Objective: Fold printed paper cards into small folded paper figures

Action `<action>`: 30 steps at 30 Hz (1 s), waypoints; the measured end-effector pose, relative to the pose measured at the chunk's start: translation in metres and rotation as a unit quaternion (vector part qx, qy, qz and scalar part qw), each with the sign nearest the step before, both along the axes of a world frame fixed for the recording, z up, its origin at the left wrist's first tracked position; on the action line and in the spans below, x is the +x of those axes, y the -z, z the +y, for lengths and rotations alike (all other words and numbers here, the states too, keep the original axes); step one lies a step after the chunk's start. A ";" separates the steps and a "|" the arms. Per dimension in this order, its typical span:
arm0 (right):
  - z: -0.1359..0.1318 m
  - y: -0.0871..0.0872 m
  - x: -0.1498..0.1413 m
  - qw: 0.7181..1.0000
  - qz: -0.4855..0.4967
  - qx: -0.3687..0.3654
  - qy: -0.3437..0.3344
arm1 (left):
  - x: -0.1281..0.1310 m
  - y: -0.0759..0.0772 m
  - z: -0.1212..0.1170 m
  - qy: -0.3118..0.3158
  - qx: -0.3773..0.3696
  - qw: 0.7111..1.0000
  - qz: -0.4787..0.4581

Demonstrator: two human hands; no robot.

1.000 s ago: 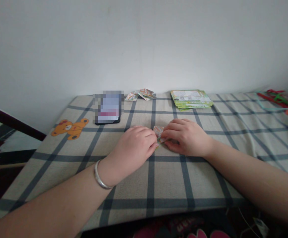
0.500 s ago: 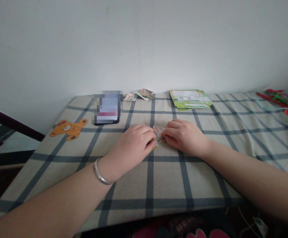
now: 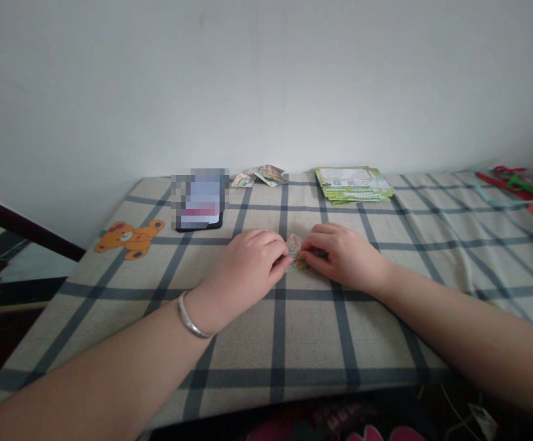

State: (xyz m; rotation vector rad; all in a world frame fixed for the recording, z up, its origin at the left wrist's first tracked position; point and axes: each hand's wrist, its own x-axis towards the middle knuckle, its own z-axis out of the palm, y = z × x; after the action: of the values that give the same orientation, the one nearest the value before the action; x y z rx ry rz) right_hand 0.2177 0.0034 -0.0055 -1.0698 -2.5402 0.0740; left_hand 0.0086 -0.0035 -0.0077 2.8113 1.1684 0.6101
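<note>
Between my hands, at the middle of the table, is a small folded piece of printed paper (image 3: pixel 294 248), white with orange and green print. My left hand (image 3: pixel 256 260), with a silver bangle at the wrist, pinches its left side. My right hand (image 3: pixel 337 252) has its fingers closed on the right side. The fingers cover much of the paper, so its full shape is hidden. Behind, near the wall, lie folded paper pieces (image 3: pixel 261 176) with similar print. A stack of green-and-white printed sheets (image 3: pixel 355 185) lies behind my right hand.
A phone (image 3: pixel 201 199) with a blurred screen lies at the back left. A flat orange bear figure (image 3: pixel 130 239) is at the left on the checked tablecloth (image 3: pixel 239 343). Red, green and teal ribbons (image 3: pixel 530 193) lie at the far right. A white wall (image 3: pixel 266 86) stands behind the table.
The paper between my hands has changed shape a little, its upper part now standing narrower and more pointed. My hands have shifted only slightly.
</note>
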 end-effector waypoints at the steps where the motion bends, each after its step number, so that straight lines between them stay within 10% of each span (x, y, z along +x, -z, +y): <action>1: 0.001 0.000 0.000 1.000 -0.003 0.000 0.003 | 0.001 0.000 0.000 -0.003 0.000 1.000 0.000; 30: 0.010 0.005 -0.004 0.998 -0.004 0.003 0.055 | 0.001 0.004 0.000 -0.014 0.078 0.997 0.019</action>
State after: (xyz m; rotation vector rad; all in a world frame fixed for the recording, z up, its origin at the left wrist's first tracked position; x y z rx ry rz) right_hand 0.2132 0.0135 -0.0101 -1.2081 -2.4811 0.0311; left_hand 0.0101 -0.0031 -0.0118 2.9522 1.2199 0.6812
